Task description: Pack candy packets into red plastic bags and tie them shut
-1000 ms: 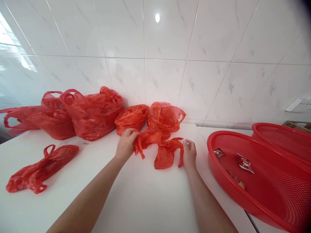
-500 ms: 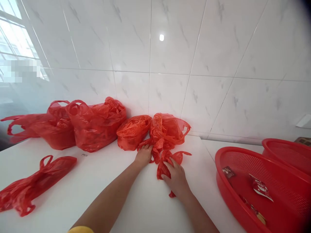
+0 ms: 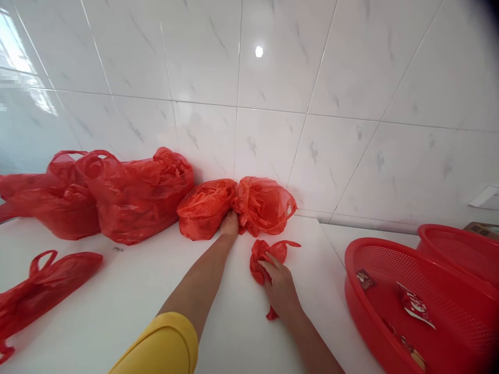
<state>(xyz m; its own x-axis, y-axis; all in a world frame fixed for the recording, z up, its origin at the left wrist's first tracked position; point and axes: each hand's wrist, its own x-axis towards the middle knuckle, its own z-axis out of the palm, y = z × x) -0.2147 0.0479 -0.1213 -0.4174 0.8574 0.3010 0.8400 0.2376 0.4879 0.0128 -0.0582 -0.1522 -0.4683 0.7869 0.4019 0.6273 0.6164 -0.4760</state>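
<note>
My right hand grips a crumpled red plastic bag on the white tabletop, with its thumb and fingers closed around the plastic. A loose strip of that bag trails to the right, and a small end sticks out below the hand. My left hand reaches to the gap between a small filled red bag and a puffed-up, crumpled red bag by the wall. Its fingers are hidden among the plastic, so what they hold does not show.
Two larger filled red bags stand at the back left. A flattened red bag lies at the front left. On the right is a red perforated basket with several small packets, and a second red basket behind it. A tiled wall borders the table.
My left hand has moved back toward the wall, and the loose plastic beside it is now bunched against the puffed-up bag. My right hand keeps its grip. The view has shifted slightly right.
</note>
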